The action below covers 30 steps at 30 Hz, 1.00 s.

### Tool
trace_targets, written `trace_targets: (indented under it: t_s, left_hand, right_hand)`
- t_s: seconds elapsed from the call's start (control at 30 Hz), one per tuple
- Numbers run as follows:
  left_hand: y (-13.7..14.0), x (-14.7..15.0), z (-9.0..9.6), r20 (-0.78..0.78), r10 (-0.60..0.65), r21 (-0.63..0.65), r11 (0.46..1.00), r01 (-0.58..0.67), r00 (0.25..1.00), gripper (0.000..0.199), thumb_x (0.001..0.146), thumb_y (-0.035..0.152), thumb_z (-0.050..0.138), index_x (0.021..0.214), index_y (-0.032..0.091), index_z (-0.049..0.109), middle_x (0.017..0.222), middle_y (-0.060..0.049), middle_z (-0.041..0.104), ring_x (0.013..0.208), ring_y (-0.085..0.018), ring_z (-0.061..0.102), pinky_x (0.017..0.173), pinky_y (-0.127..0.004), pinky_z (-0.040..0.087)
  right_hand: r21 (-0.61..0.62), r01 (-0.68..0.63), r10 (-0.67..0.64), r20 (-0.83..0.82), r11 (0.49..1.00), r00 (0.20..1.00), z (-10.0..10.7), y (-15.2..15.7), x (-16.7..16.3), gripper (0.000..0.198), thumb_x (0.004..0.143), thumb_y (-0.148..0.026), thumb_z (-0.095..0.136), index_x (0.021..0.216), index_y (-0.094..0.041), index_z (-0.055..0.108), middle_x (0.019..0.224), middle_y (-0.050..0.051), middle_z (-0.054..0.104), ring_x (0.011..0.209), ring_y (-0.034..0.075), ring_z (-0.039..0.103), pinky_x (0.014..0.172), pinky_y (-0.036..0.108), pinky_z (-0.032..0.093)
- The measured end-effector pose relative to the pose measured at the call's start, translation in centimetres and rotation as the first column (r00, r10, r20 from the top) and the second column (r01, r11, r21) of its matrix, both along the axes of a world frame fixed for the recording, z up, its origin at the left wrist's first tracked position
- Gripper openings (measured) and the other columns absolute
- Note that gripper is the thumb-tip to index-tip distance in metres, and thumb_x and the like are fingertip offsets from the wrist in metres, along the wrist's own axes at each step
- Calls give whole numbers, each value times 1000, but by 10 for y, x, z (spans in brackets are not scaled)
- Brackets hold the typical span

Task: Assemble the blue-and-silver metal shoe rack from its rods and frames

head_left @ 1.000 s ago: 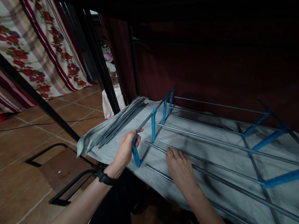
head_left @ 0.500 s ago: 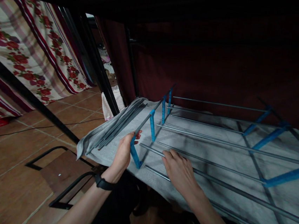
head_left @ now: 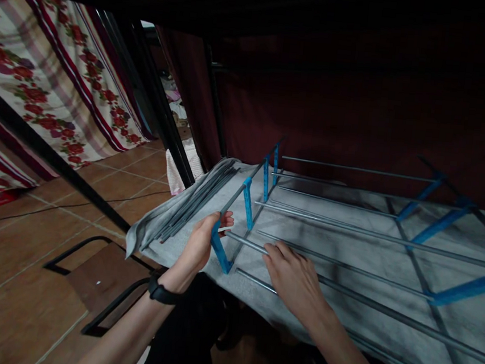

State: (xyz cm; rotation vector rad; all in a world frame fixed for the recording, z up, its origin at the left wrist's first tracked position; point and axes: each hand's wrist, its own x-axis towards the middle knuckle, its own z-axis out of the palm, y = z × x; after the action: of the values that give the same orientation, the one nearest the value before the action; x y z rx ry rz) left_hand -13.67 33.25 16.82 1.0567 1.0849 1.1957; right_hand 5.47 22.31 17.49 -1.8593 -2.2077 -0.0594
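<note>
My left hand (head_left: 199,244) grips the upper corner of the nearest blue plastic connector (head_left: 220,254), thumb in front and fingers reaching behind it. My right hand (head_left: 291,274) is closed over a grey metal rod (head_left: 247,242), whose left end lies beside that connector and my left fingertips; whether the end touches the connector I cannot tell. Several blue connectors, one of them a blue upright (head_left: 247,204), join two grey bars into a standing side frame. Further long rods (head_left: 349,229) run right to a second, tilted side frame with blue connectors (head_left: 468,284).
A bundle of loose grey rods (head_left: 195,206) lies on the grey cloth (head_left: 219,197) at the left. Black metal posts (head_left: 173,141) and a dark red curtain (head_left: 317,115) bound the space. A brown chair (head_left: 104,280) stands on the tiled floor (head_left: 10,274).
My left fingers have spread a little and now reach the left end of the rod. The right hand keeps its grip, and the view has shifted very slightly.
</note>
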Motion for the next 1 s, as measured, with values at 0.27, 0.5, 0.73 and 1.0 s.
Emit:
trace_targets:
  t_s: [0.27, 0.5, 0.73, 1.0]
  left_hand:
    - [-2, 7, 0, 1, -38, 6, 999, 38, 999, 43, 80, 49, 60, 94, 10, 72, 93, -14, 75, 90, -27, 70, 81, -36, 54]
    - [-1, 2, 1, -152, -21, 88, 995, 35, 988, 38, 81, 47, 56, 84, 13, 72, 86, -10, 73, 76, -21, 66, 71, -31, 51]
    - [6, -14, 14, -360, -65, 155, 980, 129, 931, 35, 79, 45, 57, 66, 16, 69, 82, -10, 71, 80, -22, 64, 66, -29, 49]
    - [9, -35, 28, -443, -203, 97, 957, 272, 873, 29, 77, 41, 59, 81, 14, 71, 76, -8, 69, 64, -18, 61, 63, -29, 50]
  right_hand:
    - [43, -21, 22, -21, 999, 1000, 7, -7, 1, 23, 104, -28, 39, 110, -24, 61, 95, 1, 66, 74, 14, 66, 62, 27, 42]
    - [29, -17, 18, -17, 999, 1000, 7, -6, 0, 21, 103, -28, 40, 108, -24, 61, 97, 2, 67, 76, 15, 67, 62, 27, 43]
    - [-8, -27, 27, -40, 1000, 999, 6, -7, 2, 18, 103, -27, 42, 108, -24, 59, 101, 3, 67, 85, 16, 67, 67, 26, 45]
    - [-6, -16, 16, 5, 1000, 1000, -4, -6, 2, 16, 101, -20, 45, 110, -23, 58, 101, 3, 67, 87, 18, 67, 70, 29, 48]
